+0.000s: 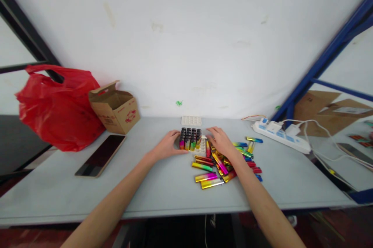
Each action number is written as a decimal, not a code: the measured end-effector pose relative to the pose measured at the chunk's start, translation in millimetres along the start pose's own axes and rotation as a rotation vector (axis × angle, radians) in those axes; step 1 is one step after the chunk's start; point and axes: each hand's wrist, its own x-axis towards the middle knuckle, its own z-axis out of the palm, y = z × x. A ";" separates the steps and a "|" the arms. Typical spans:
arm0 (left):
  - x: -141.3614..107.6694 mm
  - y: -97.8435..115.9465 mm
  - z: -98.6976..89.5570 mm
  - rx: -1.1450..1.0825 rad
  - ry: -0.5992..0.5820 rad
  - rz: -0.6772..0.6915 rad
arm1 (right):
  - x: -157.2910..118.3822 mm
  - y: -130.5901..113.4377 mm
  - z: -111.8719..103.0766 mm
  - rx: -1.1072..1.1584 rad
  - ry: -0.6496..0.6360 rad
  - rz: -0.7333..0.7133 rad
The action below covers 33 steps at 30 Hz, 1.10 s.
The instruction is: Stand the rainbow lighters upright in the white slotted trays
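Several metallic-coloured lighters with black tops (190,139) stand upright in rows in a white tray (203,146), whose right part shows bare. My left hand (169,145) is at the left side of these rows, thumb and fingers apart. Over the right side of the tray is my right hand (220,141), its fingers spread and partly hiding what lies under them; nothing shows in its grasp. A heap of loose lighters (220,162) lies on the table below and around my right hand.
A second white tray (191,120) lies by the wall. On the left are a red bag (60,108), a cardboard box (116,110) and a dark phone-like device (101,155). A power strip with cables (281,136) lies at the right, near blue frame bars (326,54).
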 end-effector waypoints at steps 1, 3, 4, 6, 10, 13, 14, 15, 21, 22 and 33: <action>0.1 0.2 0.0 0.001 0.001 -0.005 | 1.7 3.5 4.4 -0.019 -0.034 0.001; 0.0 0.8 -0.4 -0.003 0.002 -0.011 | 5.4 6.6 10.2 -0.041 -0.129 0.012; 0.0 1.3 -0.7 -0.004 -0.002 -0.013 | 7.2 6.7 11.5 -0.045 -0.167 0.022; -0.2 2.4 -1.7 0.000 -0.018 -0.020 | 9.9 5.3 11.3 -0.051 -0.214 0.046; -0.2 4.1 -3.3 0.011 -0.025 -0.025 | 9.0 3.3 8.4 -0.040 -0.226 0.113; 0.2 4.2 -3.8 0.009 -0.020 -0.018 | 4.5 4.9 10.0 -0.033 -0.140 0.130; 0.4 4.0 -4.0 0.008 -0.021 -0.014 | 3.6 5.7 11.2 -0.014 -0.096 0.125; 0.5 3.9 -4.3 0.008 -0.023 -0.010 | 3.3 6.5 12.4 0.026 -0.048 0.117; 0.2 4.2 -5.5 0.013 -0.029 -0.010 | 13.4 3.7 13.8 0.708 0.243 0.282; 0.0 4.5 -5.7 0.015 -0.029 -0.016 | 14.8 1.1 12.6 0.844 0.268 0.339; 0.5 5.4 -6.4 -0.008 -0.008 0.004 | 12.1 -33.0 -4.5 1.334 0.137 0.412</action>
